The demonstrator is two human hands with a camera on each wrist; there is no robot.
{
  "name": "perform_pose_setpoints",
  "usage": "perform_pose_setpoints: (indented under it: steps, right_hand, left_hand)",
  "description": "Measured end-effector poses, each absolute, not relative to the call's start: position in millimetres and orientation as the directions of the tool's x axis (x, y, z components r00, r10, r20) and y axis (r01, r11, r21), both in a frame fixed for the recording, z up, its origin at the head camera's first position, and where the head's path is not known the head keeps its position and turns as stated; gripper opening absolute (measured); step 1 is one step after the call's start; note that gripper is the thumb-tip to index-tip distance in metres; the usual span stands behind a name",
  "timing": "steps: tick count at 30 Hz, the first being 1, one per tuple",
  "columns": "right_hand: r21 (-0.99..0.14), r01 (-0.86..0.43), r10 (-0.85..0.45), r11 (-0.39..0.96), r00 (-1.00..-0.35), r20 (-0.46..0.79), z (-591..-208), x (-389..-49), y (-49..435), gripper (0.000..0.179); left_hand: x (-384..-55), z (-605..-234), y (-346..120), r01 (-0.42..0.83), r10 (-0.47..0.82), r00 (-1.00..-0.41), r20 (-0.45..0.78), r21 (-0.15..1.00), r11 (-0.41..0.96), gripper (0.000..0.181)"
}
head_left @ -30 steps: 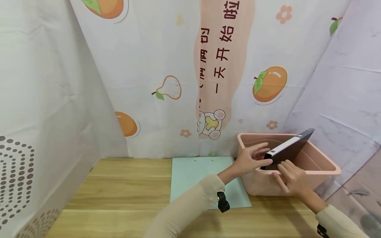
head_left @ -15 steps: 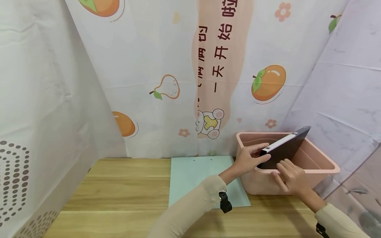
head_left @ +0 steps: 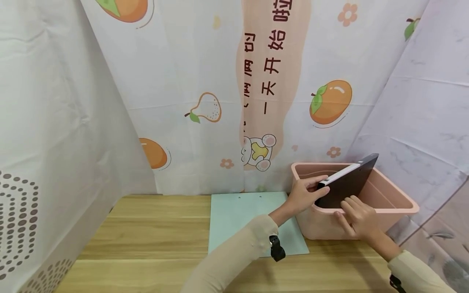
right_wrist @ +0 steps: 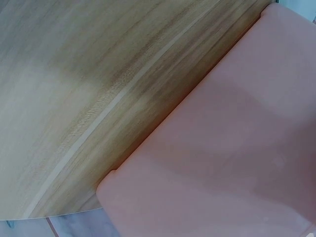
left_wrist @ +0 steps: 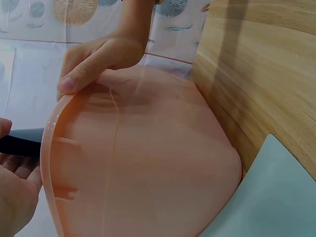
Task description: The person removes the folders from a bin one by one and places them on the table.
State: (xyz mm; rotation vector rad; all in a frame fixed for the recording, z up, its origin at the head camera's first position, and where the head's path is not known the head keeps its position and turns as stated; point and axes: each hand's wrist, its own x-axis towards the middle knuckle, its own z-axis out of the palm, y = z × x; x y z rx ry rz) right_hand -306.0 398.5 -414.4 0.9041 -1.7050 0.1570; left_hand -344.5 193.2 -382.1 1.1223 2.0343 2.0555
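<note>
A black file binder [head_left: 344,187] with a white label along its spine leans in the pink plastic bin [head_left: 318,228], its upper right corner sticking up above the rim. My left hand [head_left: 302,196] pinches the binder's near left end between thumb and fingers, at the bin's left rim. On the front rim, my right hand [head_left: 360,217] grips with the thumb outside and the fingers curled over inside. From the left wrist view, the binder's dark end [left_wrist: 22,146] shows just past the rim. The binder's lower part is hidden inside the bin.
A pale teal sheet [head_left: 234,219] with two small holes lies on the wooden table [head_left: 154,236], left of the bin and partly under my left forearm. Behind the table hangs a fruit-print curtain [head_left: 205,142]; marbled sheeting [head_left: 421,134] stands close on the right.
The binder has shifted left inside the bin. My left fingers, spread beside its end at first, have closed on it and moved slightly left. My right hand stays on the rim.
</note>
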Motion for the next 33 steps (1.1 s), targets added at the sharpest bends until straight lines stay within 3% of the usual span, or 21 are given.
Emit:
perform_pose_setpoints:
  steps: [18, 33]
  right_hand:
    - [0.344, -0.627, -0.485, 0.699, -0.062, 0.872, -415.2, -306.7, 399.4, 0.052]
    - [0.338, -0.634, -0.481, 0.696, -0.062, 0.875, -413.9, -305.9, 398.6, 0.053]
  left_hand:
    - [-346.0, -379.9, 197.7, 0.509, 0.426, -0.765, 0.483, 0.859, -0.06, 0.036]
    - [-344.8, -374.4, 199.0, 0.492, 0.402, -0.778, 0.482, 0.866, -0.087, 0.034]
